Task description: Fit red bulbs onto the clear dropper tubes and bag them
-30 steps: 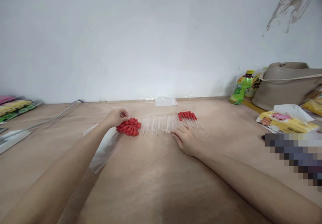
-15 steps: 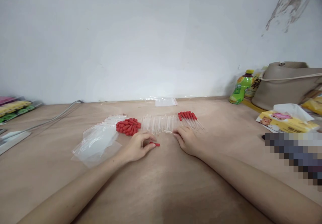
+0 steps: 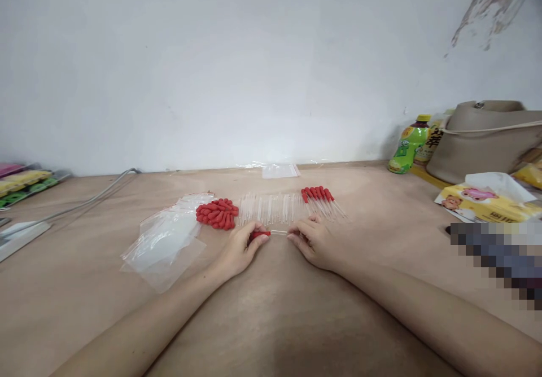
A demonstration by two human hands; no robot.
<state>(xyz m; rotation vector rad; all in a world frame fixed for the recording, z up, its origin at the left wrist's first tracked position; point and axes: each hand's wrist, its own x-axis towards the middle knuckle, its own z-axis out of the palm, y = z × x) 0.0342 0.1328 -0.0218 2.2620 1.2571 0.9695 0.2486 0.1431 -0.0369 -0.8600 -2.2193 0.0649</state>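
Left hand (image 3: pixel 240 250) pinched, thumb and fingertips closed on red dropper bulb (image 3: pixel 262 233). One second ago at bulb pile (image 3: pixel 217 214), which now lies just beyond it, to left. Right hand (image 3: pixel 315 241) little moved, pinching thin clear tube (image 3: pixel 278 232). Bulb, apart from tube half second ago, now lined up with tube's end between hands; whether joined, cannot tell. Loose tubes (image 3: pixel 269 209) beyond both hands; bulb-capped droppers (image 3: pixel 319 194) beyond right hand, unchanged.

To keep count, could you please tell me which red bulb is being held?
The bulb in the left hand; others lie in the heap or on tubes.
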